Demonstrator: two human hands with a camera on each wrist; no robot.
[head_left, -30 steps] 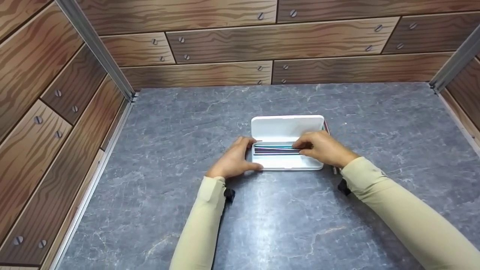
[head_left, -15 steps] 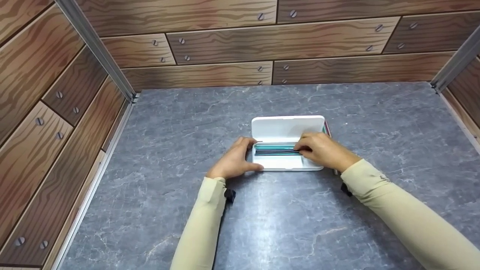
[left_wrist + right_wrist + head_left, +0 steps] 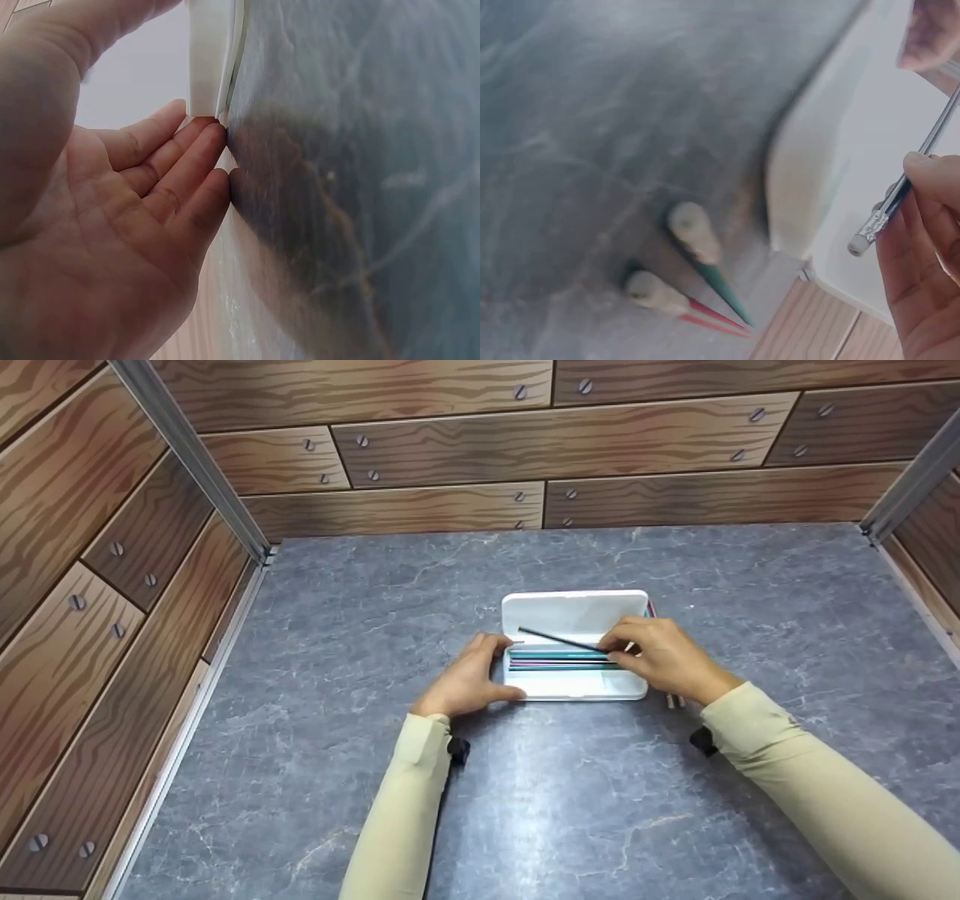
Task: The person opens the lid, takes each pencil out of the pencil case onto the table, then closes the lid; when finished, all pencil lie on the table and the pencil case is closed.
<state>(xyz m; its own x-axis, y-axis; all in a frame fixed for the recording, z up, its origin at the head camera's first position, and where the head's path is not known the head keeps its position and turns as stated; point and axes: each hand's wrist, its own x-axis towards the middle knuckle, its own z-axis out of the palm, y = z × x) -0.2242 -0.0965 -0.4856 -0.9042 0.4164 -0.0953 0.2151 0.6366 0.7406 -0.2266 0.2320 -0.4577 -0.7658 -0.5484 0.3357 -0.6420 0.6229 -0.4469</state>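
Note:
A white case (image 3: 559,686) lies with its lid raised, several pencils (image 3: 555,666) side by side inside it. My right hand (image 3: 664,656) pinches a dark pencil (image 3: 559,639) near one end, tilted above the others. In the right wrist view my right hand (image 3: 930,232) holds that pencil (image 3: 930,139) by thumb and fingers close to its white eraser end. My left hand (image 3: 469,679) grips the left end of the case, thumb at the front corner. The left wrist view shows my left hand (image 3: 135,195) with its fingertips by the case edge (image 3: 208,60).
To the right of the case, partly hidden by my right hand, lie a green stick (image 3: 724,292) and a red stick (image 3: 712,315) with pale ends. Wood-patterned walls (image 3: 442,450) stand behind and beside the grey table (image 3: 337,607).
My right hand has lifted a dark pencil from among the others and moved slightly right; the pencil's far end now points up toward the lid. My left hand has not moved.

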